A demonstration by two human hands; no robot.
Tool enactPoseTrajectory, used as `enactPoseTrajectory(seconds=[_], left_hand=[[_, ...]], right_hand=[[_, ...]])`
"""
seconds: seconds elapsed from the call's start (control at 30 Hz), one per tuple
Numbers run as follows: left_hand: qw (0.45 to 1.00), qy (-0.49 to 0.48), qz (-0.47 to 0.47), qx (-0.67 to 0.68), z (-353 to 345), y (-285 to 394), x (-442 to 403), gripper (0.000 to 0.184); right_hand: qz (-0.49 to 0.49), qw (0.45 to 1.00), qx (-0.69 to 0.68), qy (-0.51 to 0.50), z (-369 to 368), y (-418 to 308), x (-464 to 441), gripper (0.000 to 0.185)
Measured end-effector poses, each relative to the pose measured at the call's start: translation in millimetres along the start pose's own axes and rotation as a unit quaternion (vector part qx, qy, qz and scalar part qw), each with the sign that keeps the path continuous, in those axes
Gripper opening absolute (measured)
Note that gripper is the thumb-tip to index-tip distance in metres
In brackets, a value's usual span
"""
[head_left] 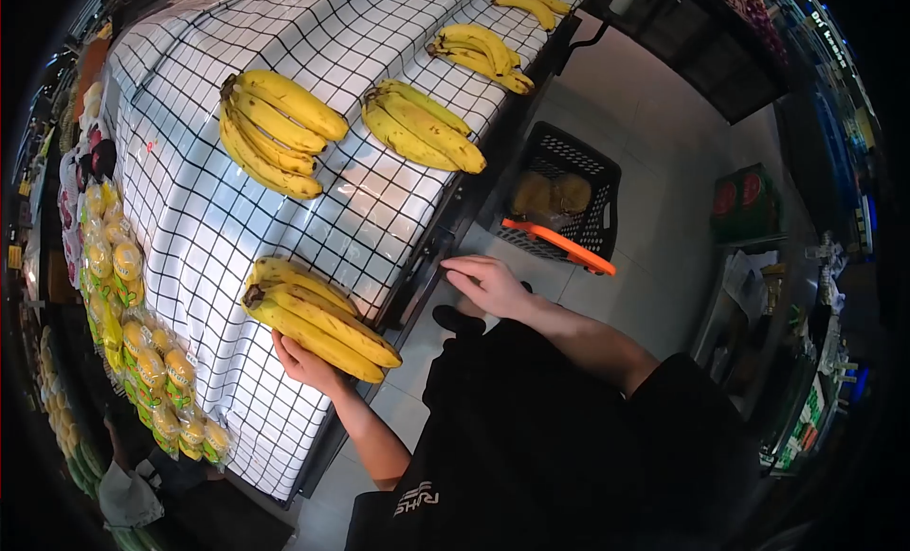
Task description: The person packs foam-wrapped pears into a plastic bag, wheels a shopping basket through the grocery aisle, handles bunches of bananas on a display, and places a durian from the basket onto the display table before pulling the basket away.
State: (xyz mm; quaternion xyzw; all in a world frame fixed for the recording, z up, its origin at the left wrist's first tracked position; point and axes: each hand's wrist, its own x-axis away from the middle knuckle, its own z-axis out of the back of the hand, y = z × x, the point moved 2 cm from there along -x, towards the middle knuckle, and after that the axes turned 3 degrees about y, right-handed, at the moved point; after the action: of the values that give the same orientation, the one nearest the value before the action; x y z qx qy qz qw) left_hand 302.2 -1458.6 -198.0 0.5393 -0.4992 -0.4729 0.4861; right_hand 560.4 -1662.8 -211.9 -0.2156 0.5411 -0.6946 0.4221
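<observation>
A bunch of bananas (318,314) lies on the checked cloth at the near part of the stand. My left hand (308,364) is against its lower left side, with fingers curled partly under the fruit and partly hidden by it. My right hand (485,286) is held at the dark edge of the stand, fingers stretched out and holding nothing. Farther up the cloth lie a large banana bunch (280,129) and, to its right, a greener-tinged one (417,129). Two smaller bunches, one nearer (479,54) and one at the far corner (531,1), show beyond.
The stand has a black-and-white checked cover (218,295) and a dark rail. On the floor to the right sits a black basket (602,186) with an orange handle (559,243) and round yellowish items inside. Wrapped yellow fruit (152,371) lines the left side. A green box (746,202) stands farther right.
</observation>
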Motion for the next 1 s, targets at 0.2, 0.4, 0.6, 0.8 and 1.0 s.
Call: enactPoseTrajectory(seconds=[0.2, 0.4, 0.6, 0.8, 1.0], left_hand=[[0.999, 0.014, -0.016, -0.04, -1.5, 3.0, 0.2, 0.043], [0.959, 0.137, -0.173, -0.18, 1.6, 44.3, 10.4, 0.038], [0.97, 0.014, -0.235, -0.06, -116.4, 80.7, 97.6, 0.034], [0.894, -0.391, -0.06, -0.21, -255.4, -41.4, 210.6, 0.031], [0.691, -0.59, -0.252, -0.333, -317.9, -139.9, 275.8, 0.039]], right_hand=[[-0.084, 0.903, 0.355, 0.228, 146.5, 134.0, 93.4, 0.041], [-0.439, 0.86, 0.249, 0.074, 182.0, 161.0, 151.0, 0.058], [-0.376, 0.882, 0.279, -0.057, 185.9, 186.2, 139.7, 0.051], [-0.363, 0.891, 0.256, -0.092, 175.2, 191.0, 134.7, 0.04], [-0.363, 0.913, 0.177, -0.056, 166.7, 185.8, 138.2, 0.043]])
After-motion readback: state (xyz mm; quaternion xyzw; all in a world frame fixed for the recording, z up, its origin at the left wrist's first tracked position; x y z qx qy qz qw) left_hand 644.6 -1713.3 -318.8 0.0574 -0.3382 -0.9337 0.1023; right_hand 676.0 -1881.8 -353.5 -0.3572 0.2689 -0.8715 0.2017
